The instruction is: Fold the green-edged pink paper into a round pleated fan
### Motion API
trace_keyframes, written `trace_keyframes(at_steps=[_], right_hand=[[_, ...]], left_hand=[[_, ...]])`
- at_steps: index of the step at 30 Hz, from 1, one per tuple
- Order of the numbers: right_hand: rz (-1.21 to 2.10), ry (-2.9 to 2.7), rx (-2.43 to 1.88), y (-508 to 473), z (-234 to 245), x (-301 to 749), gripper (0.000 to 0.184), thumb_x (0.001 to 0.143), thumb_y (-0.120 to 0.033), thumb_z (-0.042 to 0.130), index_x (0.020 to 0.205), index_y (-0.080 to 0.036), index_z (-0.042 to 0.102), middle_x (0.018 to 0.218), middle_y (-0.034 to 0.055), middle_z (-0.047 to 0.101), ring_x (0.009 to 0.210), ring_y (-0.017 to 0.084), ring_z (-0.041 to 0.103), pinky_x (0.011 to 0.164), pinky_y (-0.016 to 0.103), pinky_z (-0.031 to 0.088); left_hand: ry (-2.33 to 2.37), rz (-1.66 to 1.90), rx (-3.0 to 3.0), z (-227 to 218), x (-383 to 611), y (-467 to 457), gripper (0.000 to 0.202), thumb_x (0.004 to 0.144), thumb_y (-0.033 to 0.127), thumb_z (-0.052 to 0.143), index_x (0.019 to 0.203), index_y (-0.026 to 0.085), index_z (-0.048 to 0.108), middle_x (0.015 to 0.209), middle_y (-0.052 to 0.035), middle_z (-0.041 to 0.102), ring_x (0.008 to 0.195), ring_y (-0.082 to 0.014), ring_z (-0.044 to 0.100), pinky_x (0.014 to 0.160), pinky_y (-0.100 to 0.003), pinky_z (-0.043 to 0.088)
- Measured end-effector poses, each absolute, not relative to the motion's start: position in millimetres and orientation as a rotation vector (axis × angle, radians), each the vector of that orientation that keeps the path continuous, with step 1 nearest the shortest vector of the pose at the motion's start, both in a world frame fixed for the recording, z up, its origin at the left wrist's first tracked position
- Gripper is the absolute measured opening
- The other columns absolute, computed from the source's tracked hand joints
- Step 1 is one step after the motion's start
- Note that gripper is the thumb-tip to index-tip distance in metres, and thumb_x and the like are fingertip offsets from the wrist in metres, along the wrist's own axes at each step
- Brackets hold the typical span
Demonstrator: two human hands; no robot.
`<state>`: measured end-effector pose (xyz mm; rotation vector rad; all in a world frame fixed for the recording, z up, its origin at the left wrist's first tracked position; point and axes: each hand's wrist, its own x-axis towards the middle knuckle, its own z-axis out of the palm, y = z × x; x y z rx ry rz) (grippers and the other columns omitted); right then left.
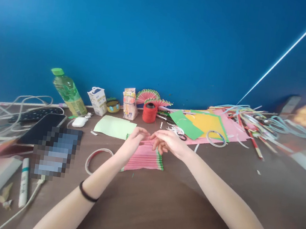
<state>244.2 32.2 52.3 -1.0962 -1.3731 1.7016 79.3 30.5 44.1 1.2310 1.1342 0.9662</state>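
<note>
Nearest, a black band point(88, 192) circles the left wrist, and both forearms reach in over the bare near part of the counter point(157, 206). A white marker point(24, 183) lies off to the left beside a cable point(33, 193). Further in, left of the middle, a roll of tape point(87, 163) lies flat, close to the left forearm. Just right of it is the pink paper point(143, 161), pleated crosswise, its side edges green and white; it lies on the counter between and beneath the hands, which cover part of its far end. The left hand point(136, 137) is partly closed, thumb and fingers bent inward and pointing right. The right hand point(170, 142) arches over the paper's far right corner, its fingers curled loosely downward and to the left. The fingertips of the two come close together above the far pleats; whether either one pinches the paper or only touches it, I cannot tell. Past the left hand lies a pale green sheet point(114, 126), and beyond the right hand are scissors point(178, 130) and a green card point(188, 125). Farther back stand a bottle point(70, 95), a carton point(97, 101) and a red spool point(149, 114), with pleated fans point(148, 97) behind the spool, near the blue wall point(152, 35).
</note>
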Motion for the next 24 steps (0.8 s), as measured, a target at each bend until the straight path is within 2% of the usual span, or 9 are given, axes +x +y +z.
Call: trace_keyframes(at_steps=[4,8,11,14,17,19,20,24], right_hand=[[1.641,-1.524,-1.121,25,51,240,0.017,0.084,-0.025,0.044,0.078,-0.014,0.054,0.061,0.0044,0.068,0.034,0.006,0.051,0.033,0.016,0.024],[1.663,-1.682,-1.105,12,54,242,0.019,0.087,-0.025,0.039,0.090,-0.013,0.054,0.068,0.0052,0.069,0.035,0.005,0.051,0.034,0.016,0.025],[1.811,-1.892,-1.073,2,61,253,0.024,0.087,-0.029,0.041,0.099,-0.013,0.054,0.080,0.0087,0.070,0.040,0.005,0.055,0.037,0.015,0.027],[2.079,-2.128,-1.066,-4,69,273,0.030,0.087,-0.034,0.042,0.105,-0.013,0.055,0.094,0.0128,0.069,0.041,0.004,0.056,0.036,0.015,0.026],[2.189,-2.251,-1.217,-1,75,298,0.034,0.086,-0.039,0.043,0.102,-0.013,0.060,0.104,0.0144,0.067,0.039,0.004,0.057,0.033,0.016,0.022],[2.051,-2.250,-1.411,6,75,313,0.035,0.085,-0.041,0.044,0.098,-0.013,0.062,0.106,0.0134,0.066,0.042,0.005,0.059,0.034,0.016,0.025],[1.881,-2.215,-1.522,11,74,319,0.034,0.085,-0.040,0.044,0.098,-0.014,0.062,0.106,0.0123,0.065,0.043,0.006,0.059,0.036,0.016,0.029],[0.899,-2.003,-1.857,35,54,328,0.023,0.084,-0.027,0.042,0.092,-0.015,0.061,0.088,0.0068,0.067,0.063,0.012,0.062,0.053,0.021,0.041]], left_hand=[[0.910,0.987,1.074,48,94,46,0.020,0.073,0.026,0.053,0.091,0.019,0.057,0.093,-0.0069,0.067,0.089,-0.0178,0.061,0.080,-0.031,0.044],[0.883,0.966,1.083,48,95,47,0.021,0.070,0.026,0.058,0.086,0.014,0.065,0.105,-0.0122,0.066,0.097,-0.0205,0.060,0.083,-0.030,0.042],[0.936,0.983,1.120,50,86,50,0.027,0.068,0.026,0.061,0.092,0.017,0.067,0.113,-0.0110,0.063,0.097,-0.0209,0.060,0.083,-0.031,0.042],[1.035,1.040,1.164,51,74,57,0.030,0.067,0.028,0.061,0.096,0.020,0.068,0.113,-0.0094,0.064,0.099,-0.0215,0.060,0.081,-0.031,0.042],[1.055,1.078,1.178,49,66,65,0.029,0.066,0.027,0.062,0.094,0.019,0.068,0.112,-0.0096,0.065,0.101,-0.0226,0.059,0.081,-0.031,0.042],[1.029,1.090,1.177,48,62,68,0.028,0.066,0.026,0.062,0.092,0.018,0.068,0.111,-0.0103,0.065,0.100,-0.0229,0.060,0.081,-0.031,0.043],[1.013,1.094,1.173,48,61,69,0.028,0.066,0.026,0.062,0.092,0.017,0.068,0.110,-0.0106,0.065,0.098,-0.0226,0.061,0.081,-0.031,0.043],[0.942,1.068,1.152,50,60,68,0.030,0.067,0.025,0.061,0.095,0.016,0.066,0.111,-0.0100,0.065,0.087,-0.0192,0.065,0.083,-0.032,0.045]])
